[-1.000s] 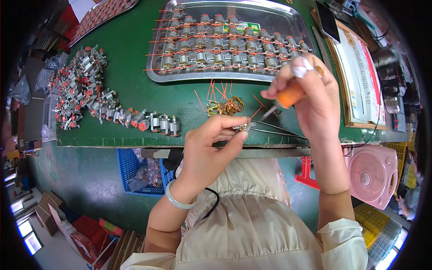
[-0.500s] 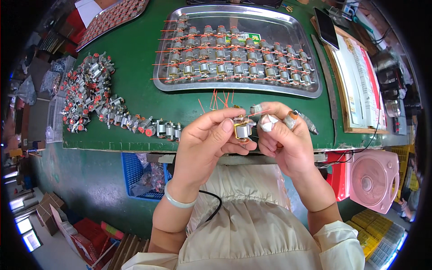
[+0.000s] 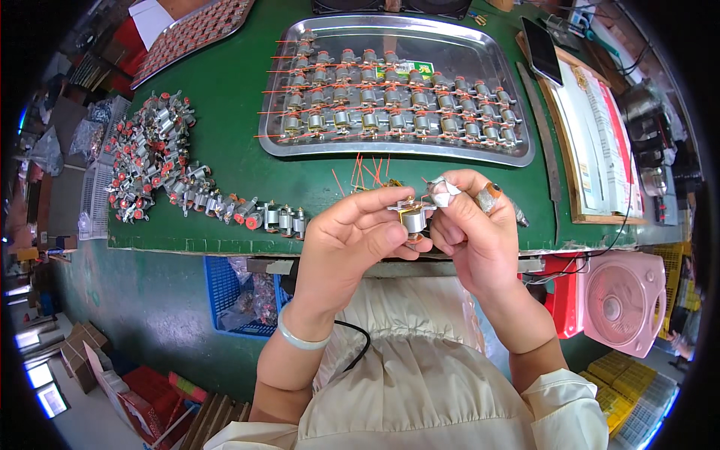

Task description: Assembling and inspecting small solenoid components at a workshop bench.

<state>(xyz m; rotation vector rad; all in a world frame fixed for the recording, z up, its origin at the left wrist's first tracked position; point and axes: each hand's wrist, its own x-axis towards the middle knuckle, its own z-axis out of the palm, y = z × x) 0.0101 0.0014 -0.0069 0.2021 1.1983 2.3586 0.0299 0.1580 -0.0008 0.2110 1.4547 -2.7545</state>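
Observation:
A small silver motor [image 3: 414, 223] with a yellowish metal frame is gripped between the thumb and fingers of my left hand [image 3: 349, 236], above the table's front edge. My right hand [image 3: 476, 221] is closed in a pinch right beside the motor's top. White wrapping covers its thumb tip, and more wrapping is on a finger. A short bit of thin red wire [image 3: 425, 196] shows between the motor and those fingertips; the rest is hidden. Just beyond my hands, several loose red wires [image 3: 361, 174] lie on the green table [image 3: 225, 142].
A steel tray [image 3: 397, 148] holds rows of motors with red wires. On the left lies a heap of motors [image 3: 150, 154], trailing into a row toward my left hand. A flat metal strip [image 3: 541, 127], a phone [image 3: 541, 56] and a board with papers [image 3: 600, 142] are at right.
My right fingertips have come in closer to the motor's top, and less red wire shows between. The motor has shifted slightly right in my left hand.

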